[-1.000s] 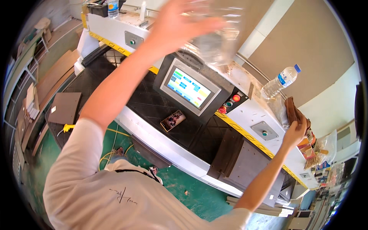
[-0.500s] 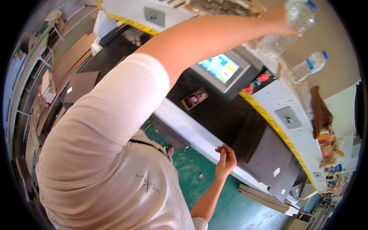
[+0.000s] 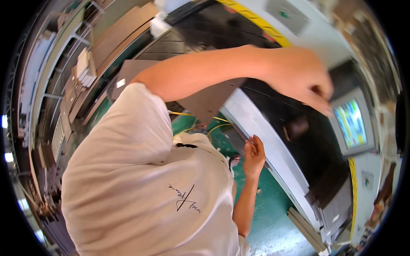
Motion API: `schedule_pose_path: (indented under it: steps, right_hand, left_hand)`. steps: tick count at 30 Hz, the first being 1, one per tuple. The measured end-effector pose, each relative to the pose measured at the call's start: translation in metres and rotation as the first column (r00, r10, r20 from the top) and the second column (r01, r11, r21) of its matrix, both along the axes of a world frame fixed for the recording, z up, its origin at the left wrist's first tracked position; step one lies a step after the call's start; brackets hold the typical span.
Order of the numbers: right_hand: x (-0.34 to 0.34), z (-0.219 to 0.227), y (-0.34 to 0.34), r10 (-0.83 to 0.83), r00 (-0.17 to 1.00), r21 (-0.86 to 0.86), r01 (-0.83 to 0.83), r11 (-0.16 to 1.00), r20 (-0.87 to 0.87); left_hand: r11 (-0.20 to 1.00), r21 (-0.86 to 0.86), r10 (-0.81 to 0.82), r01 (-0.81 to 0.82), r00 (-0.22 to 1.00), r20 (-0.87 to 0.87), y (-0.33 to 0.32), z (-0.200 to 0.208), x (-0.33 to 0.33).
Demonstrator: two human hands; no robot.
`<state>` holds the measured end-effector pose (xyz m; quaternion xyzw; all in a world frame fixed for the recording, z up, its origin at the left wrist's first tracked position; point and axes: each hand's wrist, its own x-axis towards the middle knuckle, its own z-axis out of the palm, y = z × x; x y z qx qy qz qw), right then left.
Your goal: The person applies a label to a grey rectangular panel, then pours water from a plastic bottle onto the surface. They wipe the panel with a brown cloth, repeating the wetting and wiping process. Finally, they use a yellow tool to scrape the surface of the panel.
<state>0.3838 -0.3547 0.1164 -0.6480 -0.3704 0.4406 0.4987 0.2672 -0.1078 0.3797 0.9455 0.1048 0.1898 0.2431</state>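
Observation:
My left arm reaches across the dark machine bed (image 3: 273, 106). My left hand (image 3: 305, 81) hovers above it, next to a grey-framed screen (image 3: 352, 123). Its fingers curl loosely inward, with nothing visible in them and one finger angled toward the screen. A smartphone-like rectangle (image 3: 296, 128) lies on the dark bed below that hand, smeared by blur. My right hand (image 3: 255, 157) is held low beside the white edge (image 3: 273, 141) of the machine, fingers bent and apart, holding nothing.
Brown panels (image 3: 209, 100) lie beyond my left forearm, and more dark panels (image 3: 335, 205) rest at the right. Yellow hazard tape (image 3: 256, 21) lines the machine housing. Yellow cables (image 3: 220, 126) run over the green floor (image 3: 273, 213). Shelving (image 3: 55, 81) with stacked boards stands at the left.
My left hand has let go of the clear plastic bottle and drawn back over the machine bed. The view has swung left, so the bottles are out of sight. My right hand stays low.

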Motion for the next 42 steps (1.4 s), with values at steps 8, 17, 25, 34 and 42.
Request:
schedule_pose_path:
  steps: [8, 17, 25, 34, 42]
  right_hand:
    - [-0.227, -0.005, 0.099, 0.713, 0.69, -0.031, -0.716, 0.698, 0.123]
    - [-0.38, -0.088, 0.113, 0.684, 0.092, -0.194, -0.924, 0.329, 0.724]
    - [-0.202, -0.02, 0.08, 0.666, 0.544, -0.454, -0.828, 0.328, -0.511]
    - [-0.111, 0.039, -0.071, -0.224, 0.648, -0.367, -0.092, 0.926, -0.728]
    - [-0.067, 0.047, -0.111, 0.182, 0.983, -0.437, -0.149, 0.887, 0.034]
  left_hand:
    - [0.704, -0.138, 0.439, -0.696, 0.58, -0.686, -0.019, -0.221, -0.42]
    - [0.511, -0.364, 0.212, -0.779, 0.525, -0.825, -0.086, -0.262, -0.496]
    - [0.367, -0.458, 0.724, -0.81, 0.558, -0.407, -0.058, -0.29, -0.405]
    - [0.599, -0.066, 0.731, -0.798, 0.579, -0.362, -0.109, -0.347, -0.201]
    - [0.432, 0.331, 0.819, -0.839, 0.212, -0.533, -0.099, -0.38, -0.13]
